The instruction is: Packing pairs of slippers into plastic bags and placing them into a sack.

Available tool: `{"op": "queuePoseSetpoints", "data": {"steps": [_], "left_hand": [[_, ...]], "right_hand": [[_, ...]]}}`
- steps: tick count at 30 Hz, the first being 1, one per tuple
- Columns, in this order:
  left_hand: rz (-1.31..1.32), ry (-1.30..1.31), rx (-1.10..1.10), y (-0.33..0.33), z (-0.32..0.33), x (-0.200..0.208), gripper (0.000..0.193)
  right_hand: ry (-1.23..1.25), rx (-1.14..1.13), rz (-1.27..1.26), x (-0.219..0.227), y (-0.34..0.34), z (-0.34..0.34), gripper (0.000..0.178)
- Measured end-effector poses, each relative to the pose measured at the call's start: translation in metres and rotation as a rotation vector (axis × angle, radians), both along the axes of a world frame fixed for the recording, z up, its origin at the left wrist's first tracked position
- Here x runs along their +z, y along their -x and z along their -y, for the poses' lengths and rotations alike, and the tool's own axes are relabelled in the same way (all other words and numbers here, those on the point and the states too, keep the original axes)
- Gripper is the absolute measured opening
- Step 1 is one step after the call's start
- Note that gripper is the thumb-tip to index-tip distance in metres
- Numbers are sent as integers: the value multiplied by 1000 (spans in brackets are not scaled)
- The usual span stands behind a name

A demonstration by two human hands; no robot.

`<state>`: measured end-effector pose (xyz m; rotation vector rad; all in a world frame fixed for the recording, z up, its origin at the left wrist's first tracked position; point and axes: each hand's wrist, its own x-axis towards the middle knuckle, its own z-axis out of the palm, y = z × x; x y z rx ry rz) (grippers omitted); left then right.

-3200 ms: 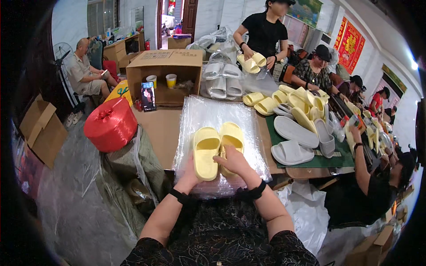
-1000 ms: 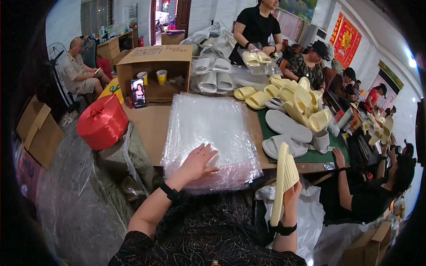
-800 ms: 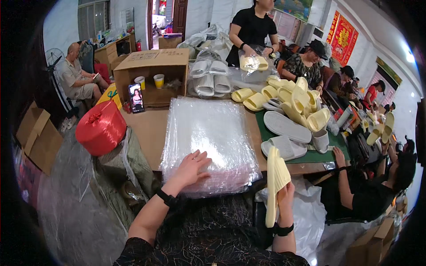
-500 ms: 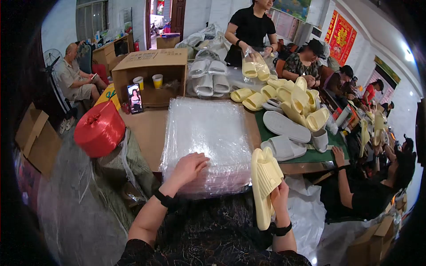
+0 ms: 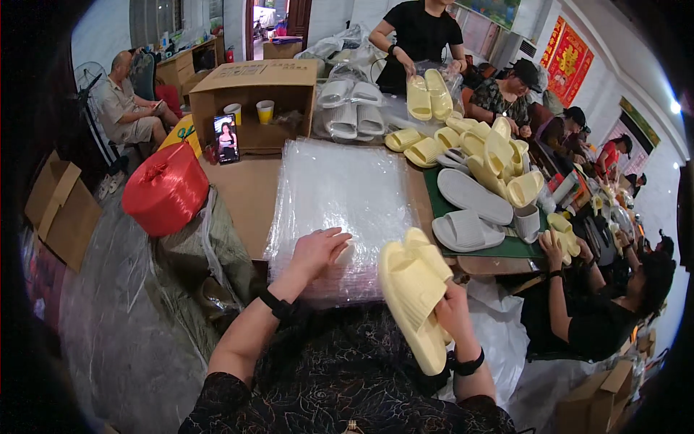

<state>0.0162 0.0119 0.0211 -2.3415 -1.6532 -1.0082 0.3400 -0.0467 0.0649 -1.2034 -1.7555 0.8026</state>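
Close to my body, my right hand (image 5: 454,312) grips a pair of pale yellow slippers (image 5: 413,293), held upright and tilted with their toes toward the table. My left hand (image 5: 318,254) is at the near part of a thick stack of clear plastic bags (image 5: 343,181), its fingers slightly bent and apart. Whether it lifts the top bag's edge is hard to make out. To the right of the stack, grey slippers (image 5: 471,199) and a heap of yellow slippers (image 5: 499,155) cover a green mat (image 5: 434,189).
At the left stands a roll of red twine (image 5: 165,189) on a sack. An open carton (image 5: 254,76) holds two cups, with a phone (image 5: 226,137) in front. Bagged grey slippers (image 5: 350,108) lie behind. Across the table a person (image 5: 423,32) holds bagged slippers; another (image 5: 578,307) sits at the right.
The yellow slippers in my right hand have moved left, closer to the bags, and tilted. My left hand has shifted slightly right in view. The person across has raised the bagged slippers upright.
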Motion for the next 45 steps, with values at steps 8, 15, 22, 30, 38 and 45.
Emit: {"op": "queuePoseSetpoints", "data": {"steps": [8,15,22,30,38,45], "left_hand": [[119,78,-166,1,10,49,24],[145,129,-432,-12,29,76,27],[123,118,-502,-4,37,84,25],[194,191,-466,30,44,70,32],[844,94,-926,27,156,201,37],[1366,-472,-76,-108,240,240,19]], "right_hand": [[-53,120,534,37,51,-18,24],[-263,119,538,6,117,-65,25],[105,199,-204,-47,191,-168,26],[-14,10,271,-36,213,-190,41],[-403,193,259,6,131,-41,40],[-326,16,106,27,67,-12,13]]}}
